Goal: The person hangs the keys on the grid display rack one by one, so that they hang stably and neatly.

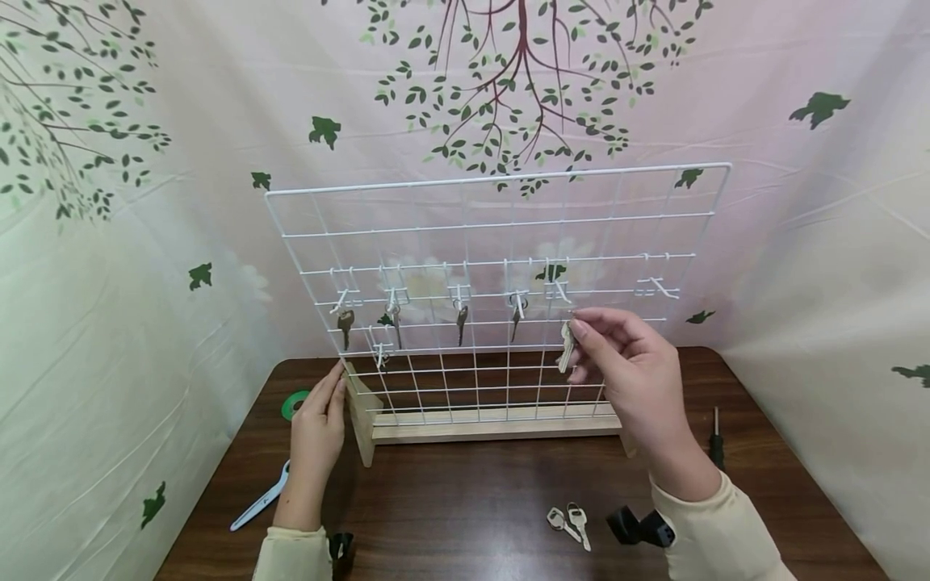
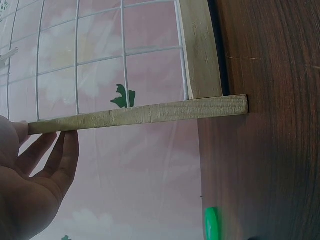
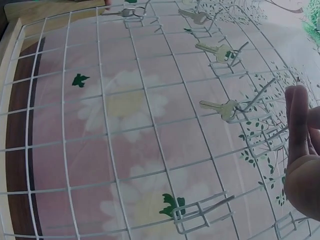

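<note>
Key point(image 1: 566, 349) in right fingers point(image 1: 608, 316) before grid point(image 1: 487, 324), loose keys point(image 1: 578, 519), screwdriver point(image 1: 717, 449) on tabletop point(image 1: 450, 504)

We see pale, creased cloth on three sides: a pinkish back wall point(image 1: 240, 97), a left wall point(image 1: 94, 347) and a right wall point(image 1: 821, 274). Across the back, we see printed reddish branches point(image 1: 522, 40) spreading downward with green leaves, large white flowers point(image 3: 122, 107) with yellowish centres, and scattered dark green shapes point(image 1: 819, 109). Below stands our dark brown wood-grain table point(image 1: 450, 508), its far corners rounded, under soft light.
</note>
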Available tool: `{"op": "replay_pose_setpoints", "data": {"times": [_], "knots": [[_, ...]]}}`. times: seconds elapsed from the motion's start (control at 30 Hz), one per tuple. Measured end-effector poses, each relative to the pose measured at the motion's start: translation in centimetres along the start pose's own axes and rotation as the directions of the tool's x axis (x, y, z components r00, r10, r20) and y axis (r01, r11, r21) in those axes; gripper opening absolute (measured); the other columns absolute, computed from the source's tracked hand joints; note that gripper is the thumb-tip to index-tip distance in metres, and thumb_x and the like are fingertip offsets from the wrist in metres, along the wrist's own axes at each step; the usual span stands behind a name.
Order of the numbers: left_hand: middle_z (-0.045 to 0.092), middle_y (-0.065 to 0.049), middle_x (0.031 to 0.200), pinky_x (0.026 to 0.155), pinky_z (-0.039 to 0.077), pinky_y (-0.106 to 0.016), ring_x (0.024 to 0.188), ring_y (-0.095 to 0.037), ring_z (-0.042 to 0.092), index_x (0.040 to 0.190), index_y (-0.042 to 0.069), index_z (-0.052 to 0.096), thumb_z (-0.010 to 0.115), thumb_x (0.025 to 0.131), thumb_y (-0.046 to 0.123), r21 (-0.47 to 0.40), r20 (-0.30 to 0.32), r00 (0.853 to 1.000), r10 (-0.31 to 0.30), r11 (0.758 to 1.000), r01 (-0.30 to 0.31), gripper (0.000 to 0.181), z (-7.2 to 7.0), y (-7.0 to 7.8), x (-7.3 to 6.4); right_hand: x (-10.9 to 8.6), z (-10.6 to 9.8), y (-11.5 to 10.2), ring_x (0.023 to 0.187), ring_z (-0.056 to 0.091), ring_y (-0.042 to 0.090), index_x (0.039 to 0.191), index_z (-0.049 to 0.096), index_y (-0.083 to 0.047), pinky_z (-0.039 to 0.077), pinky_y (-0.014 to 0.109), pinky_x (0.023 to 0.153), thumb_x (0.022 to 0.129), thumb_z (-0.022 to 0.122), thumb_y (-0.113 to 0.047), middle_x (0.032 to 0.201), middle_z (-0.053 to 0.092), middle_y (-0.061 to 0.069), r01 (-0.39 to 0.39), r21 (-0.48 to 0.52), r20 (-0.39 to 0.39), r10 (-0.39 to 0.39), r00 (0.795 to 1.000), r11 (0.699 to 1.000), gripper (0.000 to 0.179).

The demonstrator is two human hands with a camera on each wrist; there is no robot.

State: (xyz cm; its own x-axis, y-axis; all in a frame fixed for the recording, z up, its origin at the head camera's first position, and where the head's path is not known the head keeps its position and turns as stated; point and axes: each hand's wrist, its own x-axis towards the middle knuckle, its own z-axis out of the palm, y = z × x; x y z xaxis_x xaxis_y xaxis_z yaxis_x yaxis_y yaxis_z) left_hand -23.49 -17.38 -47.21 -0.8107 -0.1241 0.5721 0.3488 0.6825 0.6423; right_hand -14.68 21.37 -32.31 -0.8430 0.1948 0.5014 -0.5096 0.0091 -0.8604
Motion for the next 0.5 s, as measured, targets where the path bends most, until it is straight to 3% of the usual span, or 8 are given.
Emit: {"op": "replay_pose_setpoints", "data": {"times": [0.2,0.5], "knots": [[0.068,-0.020,0.147,0.104,0.057,-0.062,0.132,-0.044,0.067,0.153,0.014,0.062,0.056,0.113,0.018,-0.004,-0.001,1.000,0.001,1.000,-0.001,0.040,0.0,-0.1,0.0,0.8,0.2,-0.2,0.065,0.073,0.015,0.122,0.071,0.006,0.063,0.027,0.056,0.102,0.074,-0.009,0.086,0.077,0.005,0.006,0.006,-0.028,-0.006,1.000,1.000,0.025],[0.068,-0.020,0.146,0.103,0.058,-0.063,0.132,-0.044,0.067,0.153,0.015,0.061,0.056,0.113,0.018,-0.002,0.002,1.000,0.000,1.000,0.000,0.041,0.0,-0.1,0.0,1.4,0.1,0.5,0.068,0.074,0.013,0.125,0.068,0.005,0.064,0.028,0.056,0.102,0.072,-0.008,0.091,0.078,0.004,0.004,-0.026,0.002,-0.004,1.000,1.000,0.026]]}}
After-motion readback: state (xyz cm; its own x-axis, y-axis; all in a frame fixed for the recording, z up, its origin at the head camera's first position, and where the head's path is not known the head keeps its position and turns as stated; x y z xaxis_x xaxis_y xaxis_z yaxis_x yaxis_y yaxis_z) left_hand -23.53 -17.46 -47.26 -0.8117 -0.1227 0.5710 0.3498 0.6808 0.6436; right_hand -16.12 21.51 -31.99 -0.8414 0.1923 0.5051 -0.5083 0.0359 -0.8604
